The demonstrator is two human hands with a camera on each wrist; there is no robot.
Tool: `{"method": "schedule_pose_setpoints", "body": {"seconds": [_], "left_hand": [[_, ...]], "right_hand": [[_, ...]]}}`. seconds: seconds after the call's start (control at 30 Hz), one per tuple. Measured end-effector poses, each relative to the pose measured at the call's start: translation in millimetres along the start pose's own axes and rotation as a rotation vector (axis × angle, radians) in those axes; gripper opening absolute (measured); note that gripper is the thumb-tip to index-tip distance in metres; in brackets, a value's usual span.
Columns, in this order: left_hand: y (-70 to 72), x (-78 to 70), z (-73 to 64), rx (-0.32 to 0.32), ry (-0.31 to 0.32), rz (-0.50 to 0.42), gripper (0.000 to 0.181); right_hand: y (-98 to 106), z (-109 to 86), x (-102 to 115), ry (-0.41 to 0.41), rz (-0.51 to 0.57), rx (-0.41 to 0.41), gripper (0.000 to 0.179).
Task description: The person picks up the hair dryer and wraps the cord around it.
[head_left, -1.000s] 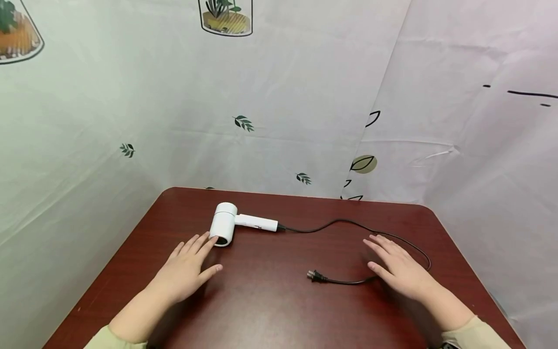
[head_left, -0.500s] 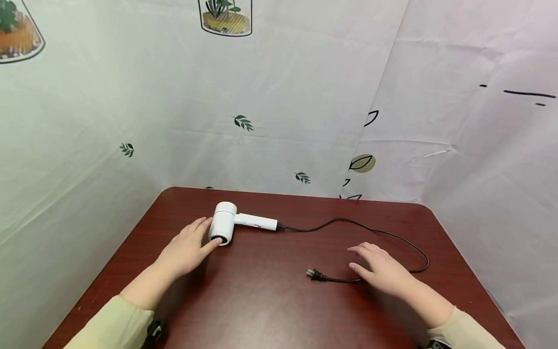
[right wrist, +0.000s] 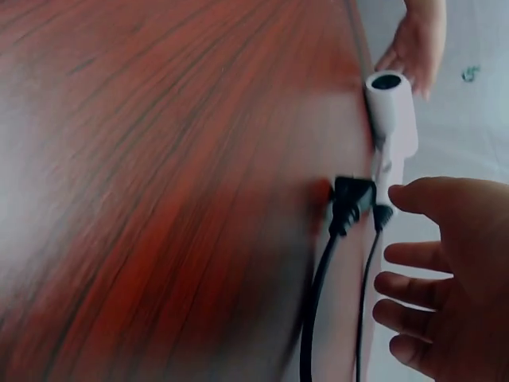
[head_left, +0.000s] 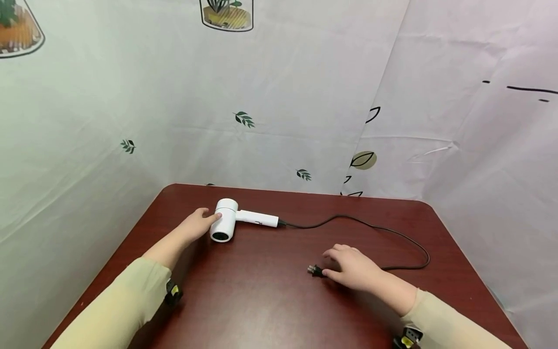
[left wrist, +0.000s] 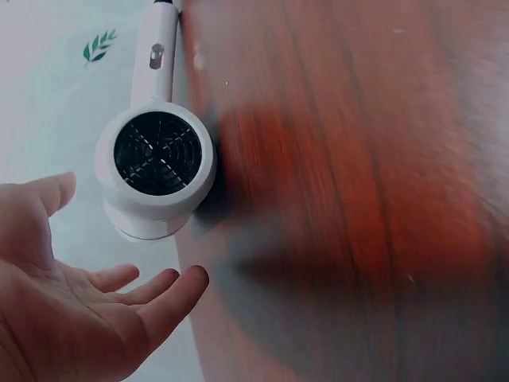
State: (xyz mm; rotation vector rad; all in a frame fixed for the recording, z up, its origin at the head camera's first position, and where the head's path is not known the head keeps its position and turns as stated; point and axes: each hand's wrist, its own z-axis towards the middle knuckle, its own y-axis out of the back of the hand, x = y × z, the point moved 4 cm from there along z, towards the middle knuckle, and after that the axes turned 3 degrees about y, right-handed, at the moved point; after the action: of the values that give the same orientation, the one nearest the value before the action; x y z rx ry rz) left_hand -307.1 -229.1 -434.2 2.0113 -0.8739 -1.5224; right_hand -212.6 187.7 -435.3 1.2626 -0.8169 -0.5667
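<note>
A white hair dryer (head_left: 225, 224) lies on the table, its handle toward the right and its round dark grille (left wrist: 159, 153) facing the left wrist camera. Beside the barrel is my left hand (head_left: 195, 226), thumb and fingers spread around a gap; the left wrist view shows the hand (left wrist: 95, 306) apart from the dryer. My right hand (head_left: 350, 267) hovers over the cord by the black two-pin plug (head_left: 316, 271). In the right wrist view the fingers (right wrist: 413, 286) are loosely bent and hold nothing, with the plug (right wrist: 352, 199) just beyond the thumb.
The dark red-brown wooden table (head_left: 270, 310) has rounded far corners. Pale cloth walls (head_left: 283, 87) with leaf prints stand close behind and on both sides. From the dryer handle, a black cord (head_left: 392, 233) loops right and back under my right hand.
My left hand has reached farther forward along the left side of the dryer's barrel. My right hand has moved left, from the cord's loop to the plug. The dryer has stayed in place.
</note>
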Motion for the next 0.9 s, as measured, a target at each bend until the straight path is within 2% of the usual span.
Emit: {"method": "schedule_pose_setpoints", "body": {"seconds": [0.13, 0.23, 0.53, 0.67, 0.9], "left_hand": [[-1.9, 0.7, 10.6, 0.021, 0.07, -0.127, 0.086], [-3.0, -0.4, 16.8, 0.03, 0.098, -0.184, 0.085], [-9.4, -2.7, 31.2, 0.062, 0.123, -0.155, 0.09], [-12.9, -6.0, 33.5, 0.079, 0.117, -0.168, 0.09], [-16.4, -11.7, 33.7, 0.073, 0.118, -0.142, 0.093]], "right_hand": [[-4.8, 7.7, 6.9, -0.024, 0.023, 0.045, 0.032], [-7.9, 12.6, 11.3, -0.052, 0.042, 0.085, 0.027], [-17.9, 21.4, 21.7, -0.068, -0.012, 0.169, 0.028], [-18.1, 22.4, 23.2, -0.059, -0.03, 0.159, 0.024], [-18.0, 24.6, 25.3, 0.01, -0.035, 0.142, 0.02]]}}
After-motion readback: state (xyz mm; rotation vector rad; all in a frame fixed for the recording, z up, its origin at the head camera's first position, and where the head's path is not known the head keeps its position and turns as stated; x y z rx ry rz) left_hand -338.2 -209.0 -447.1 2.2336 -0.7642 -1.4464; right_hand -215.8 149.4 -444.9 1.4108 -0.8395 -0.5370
